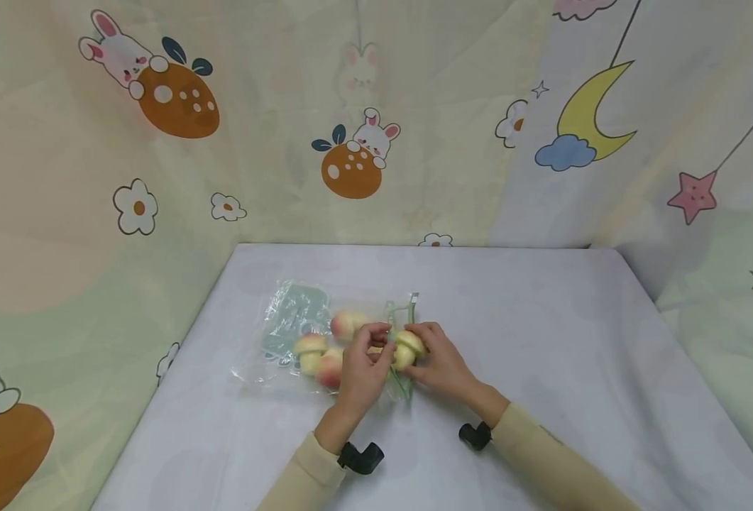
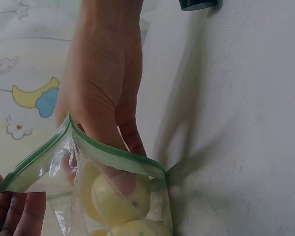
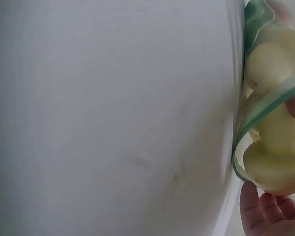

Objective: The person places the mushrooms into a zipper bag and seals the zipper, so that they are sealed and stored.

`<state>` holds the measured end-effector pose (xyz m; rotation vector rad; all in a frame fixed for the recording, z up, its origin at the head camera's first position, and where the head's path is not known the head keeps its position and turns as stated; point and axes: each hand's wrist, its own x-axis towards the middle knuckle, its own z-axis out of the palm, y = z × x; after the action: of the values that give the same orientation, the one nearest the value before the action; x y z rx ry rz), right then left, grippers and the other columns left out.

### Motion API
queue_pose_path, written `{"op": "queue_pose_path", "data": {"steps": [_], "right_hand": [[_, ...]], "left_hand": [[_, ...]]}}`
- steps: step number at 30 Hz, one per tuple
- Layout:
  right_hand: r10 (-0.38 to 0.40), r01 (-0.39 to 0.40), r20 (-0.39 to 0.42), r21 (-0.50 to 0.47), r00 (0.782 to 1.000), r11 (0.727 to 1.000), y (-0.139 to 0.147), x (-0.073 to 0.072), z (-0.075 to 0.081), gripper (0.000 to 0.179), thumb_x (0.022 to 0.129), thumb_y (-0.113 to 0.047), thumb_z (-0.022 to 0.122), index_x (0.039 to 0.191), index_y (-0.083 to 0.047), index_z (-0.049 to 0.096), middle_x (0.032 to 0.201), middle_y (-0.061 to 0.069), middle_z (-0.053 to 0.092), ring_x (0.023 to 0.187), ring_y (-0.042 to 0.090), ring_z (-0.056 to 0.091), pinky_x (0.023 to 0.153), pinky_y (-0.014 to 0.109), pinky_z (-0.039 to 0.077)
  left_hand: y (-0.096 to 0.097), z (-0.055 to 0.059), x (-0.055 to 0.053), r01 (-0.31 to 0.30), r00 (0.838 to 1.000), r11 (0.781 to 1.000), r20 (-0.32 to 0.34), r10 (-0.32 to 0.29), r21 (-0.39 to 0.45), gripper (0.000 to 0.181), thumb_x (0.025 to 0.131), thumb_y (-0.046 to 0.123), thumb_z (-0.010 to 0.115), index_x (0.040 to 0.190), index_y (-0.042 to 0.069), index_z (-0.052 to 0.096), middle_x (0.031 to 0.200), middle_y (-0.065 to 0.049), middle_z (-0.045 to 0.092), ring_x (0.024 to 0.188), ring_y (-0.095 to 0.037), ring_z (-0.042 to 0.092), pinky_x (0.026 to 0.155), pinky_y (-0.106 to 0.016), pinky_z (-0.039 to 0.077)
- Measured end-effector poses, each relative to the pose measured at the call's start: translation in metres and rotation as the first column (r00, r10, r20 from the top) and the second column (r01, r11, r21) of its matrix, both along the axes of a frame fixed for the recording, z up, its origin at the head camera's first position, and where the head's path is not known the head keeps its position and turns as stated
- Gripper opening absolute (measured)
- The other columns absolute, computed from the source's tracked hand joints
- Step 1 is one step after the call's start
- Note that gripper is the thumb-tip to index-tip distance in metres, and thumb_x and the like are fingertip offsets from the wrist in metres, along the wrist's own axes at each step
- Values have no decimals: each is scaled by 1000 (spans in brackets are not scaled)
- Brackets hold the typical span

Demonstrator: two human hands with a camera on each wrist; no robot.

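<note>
My left hand (image 1: 365,369) pinches the green-edged mouth of a clear zip bag (image 2: 120,152), holding it apart. My right hand (image 1: 443,362) grips a pale yellow toy mushroom (image 1: 407,349) at that mouth. Through the plastic, in the left wrist view, its fingers overlap the mushroom. The right wrist view shows fingertips (image 3: 270,206) right at the rounded cap (image 3: 275,169), with the green strip curving around it. More mushrooms with red-blushed caps lie inside the bag, among them one on the left (image 1: 311,348) and one at the back (image 1: 345,323). My left hand partly hides the bag's middle.
A folded pale green plastic piece (image 1: 296,319) lies at the left end of the bag. White cloth covers the table (image 1: 542,319), and a printed curtain (image 1: 446,128) hangs behind it. Black wrist cameras (image 1: 361,458) sit below both hands.
</note>
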<state>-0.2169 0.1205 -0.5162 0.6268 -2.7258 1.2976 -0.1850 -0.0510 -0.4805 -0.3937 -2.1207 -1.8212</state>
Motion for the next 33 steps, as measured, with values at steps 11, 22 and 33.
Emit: {"op": "queue_pose_path", "data": {"steps": [11, 22, 33], "right_hand": [[81, -80, -72, 21, 994, 997, -14, -1, 0, 67, 73, -4, 83, 132, -6, 52, 125, 12, 57, 96, 20, 56, 79, 35, 52], [7, -8, -10, -18, 1000, 1000, 6, -6, 0, 63, 79, -9, 82, 134, -3, 53, 130, 13, 57, 102, 28, 64, 82, 36, 57], [-40, 54, 144, -97, 989, 994, 25, -23, -2, 41, 81, -14, 79, 118, -4, 63, 102, 9, 68, 86, 21, 69, 69, 29, 57]], "left_hand": [[-1, -1, 6, -154, 982, 944, -152, 114, -290, 25, 87, 8, 71, 111, 10, 65, 95, 1, 69, 80, -9, 63, 60, -18, 52], [-2, -3, 7, -262, 955, 858, -249, 164, -442, 27, 80, 10, 76, 104, 17, 67, 90, 7, 69, 63, -4, 55, 52, -15, 38], [1, -5, 11, -174, 976, 863, -202, 86, -474, 31, 79, 3, 74, 108, 12, 67, 86, 3, 64, 67, -10, 57, 57, -16, 43]]}}
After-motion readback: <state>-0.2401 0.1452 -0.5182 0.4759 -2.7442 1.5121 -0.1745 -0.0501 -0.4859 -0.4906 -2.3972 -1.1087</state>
